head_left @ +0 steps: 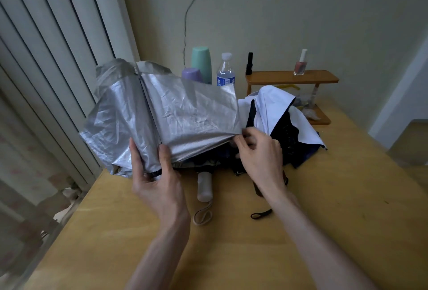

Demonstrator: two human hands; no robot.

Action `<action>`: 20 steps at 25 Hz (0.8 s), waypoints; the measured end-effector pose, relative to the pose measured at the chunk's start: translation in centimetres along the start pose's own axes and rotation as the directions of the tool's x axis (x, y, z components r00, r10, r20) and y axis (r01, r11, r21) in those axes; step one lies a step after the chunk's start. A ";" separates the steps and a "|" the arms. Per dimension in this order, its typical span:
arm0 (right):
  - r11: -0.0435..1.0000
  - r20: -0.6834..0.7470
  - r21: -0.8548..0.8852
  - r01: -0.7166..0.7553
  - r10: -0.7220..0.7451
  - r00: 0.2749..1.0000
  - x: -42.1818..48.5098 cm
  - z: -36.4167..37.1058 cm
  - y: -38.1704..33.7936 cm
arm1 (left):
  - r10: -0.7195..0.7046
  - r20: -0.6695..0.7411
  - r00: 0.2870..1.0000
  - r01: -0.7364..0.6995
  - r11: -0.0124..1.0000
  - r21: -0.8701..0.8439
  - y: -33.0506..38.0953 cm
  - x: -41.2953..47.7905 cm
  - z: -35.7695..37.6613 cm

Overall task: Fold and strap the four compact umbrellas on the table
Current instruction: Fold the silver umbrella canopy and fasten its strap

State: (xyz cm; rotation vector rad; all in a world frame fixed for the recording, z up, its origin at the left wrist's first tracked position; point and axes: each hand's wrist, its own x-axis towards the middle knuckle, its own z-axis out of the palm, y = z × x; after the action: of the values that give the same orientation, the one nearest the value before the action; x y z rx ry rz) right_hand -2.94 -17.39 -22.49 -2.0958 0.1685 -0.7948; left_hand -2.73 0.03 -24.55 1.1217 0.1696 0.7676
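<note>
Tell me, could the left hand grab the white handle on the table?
Probably yes. The white handle lies bare on the table, just beside the left hand, with nothing over its lower end. But that hand grips the silver umbrella, so it must let go first.

In view: two hands, left hand [157, 187] and right hand [261, 157]; two canopies, silver canopy [185, 113] and white canopy [275, 102]; two wrist loops [202, 216]; two tumblers [201, 62] at 12 o'clock; one water bottle [225, 74]; one nail-polish bottle [300, 67].
</note>
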 end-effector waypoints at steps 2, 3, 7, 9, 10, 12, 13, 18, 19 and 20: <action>0.883 0.318 0.381 -0.273 0.152 0.936 0.7 -0.7 -0.3 | -0.002 -0.005 1.000 0.002 1.000 -0.007 0.1 0.1 -0.1; 0.797 0.419 0.483 -0.364 0.154 0.895 1.1 -1.3 -0.6 | 0.005 0.004 1.000 -0.005 1.000 -0.002 0.2 0.0 0.0; 0.541 0.570 0.616 -0.572 0.195 0.798 2.0 -3.4 -1.4 | 0.011 0.070 0.997 -0.013 1.000 0.023 0.3 -0.5 0.0; 0.617 0.421 0.594 -0.516 0.308 0.853 2.0 -3.3 -1.2 | 0.005 0.097 0.995 -0.008 0.999 0.032 0.3 -0.9 0.1; 0.675 0.326 0.575 -0.462 0.329 0.886 1.9 -3.2 -1.0 | 0.008 0.108 0.994 -0.012 0.999 0.031 0.4 -1.0 0.2; 0.755 0.210 0.546 -0.364 0.297 0.932 1.8 -3.1 -1.0 | 0.018 0.120 0.993 -0.022 0.999 0.030 0.4 -0.9 0.2; 0.758 0.212 0.553 -0.345 0.273 0.938 1.7 -3.1 -1.2 | 0.020 0.117 0.993 -0.024 0.999 0.030 0.3 -0.8 0.2; 0.684 0.317 0.600 -0.414 0.272 0.909 1.7 -3.2 -2.3 | 0.038 0.146 0.989 -0.053 0.993 0.101 0.7 -0.8 0.0; 0.701 0.273 0.597 -0.390 0.280 0.921 1.8 -3.6 -2.5 | 0.035 0.167 0.985 -0.056 0.991 0.123 0.8 -0.9 0.0; 0.716 0.236 0.594 -0.366 0.280 0.931 2.0 -4.2 -2.9 | 0.033 0.199 0.980 -0.063 0.987 0.147 1.0 -0.9 0.0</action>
State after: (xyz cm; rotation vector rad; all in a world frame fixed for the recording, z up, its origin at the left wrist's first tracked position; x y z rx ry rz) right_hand -4.30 -19.24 -17.54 -1.4070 0.1646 -0.4113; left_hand -3.88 -0.30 -23.93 1.3435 0.0356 0.6907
